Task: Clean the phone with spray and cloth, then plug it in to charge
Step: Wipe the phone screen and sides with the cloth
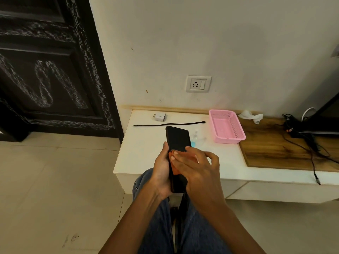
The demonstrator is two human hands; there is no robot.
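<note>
Under right hand (194,167) — orange cloth (175,170) mostly hidden on phone (178,138).

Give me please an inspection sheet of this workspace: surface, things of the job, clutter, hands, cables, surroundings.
Surface: white low cabinet top; wooden board on its right part.
Job's things: phone held up, dark screen; orange cloth pressed on it; spray bottle behind the phone, partly hidden; white charger plug lying near the wall.
Clutter: pink basket; crumpled white tissue.
Hands: left hand grips the phone; right hand presses the cloth with its fingers.
Cables: black charging cable lying straight, unplugged; tangled black wires at the right.
Surroundings: wall socket, nothing plugged in; dark carved door; tiled floor.
</note>
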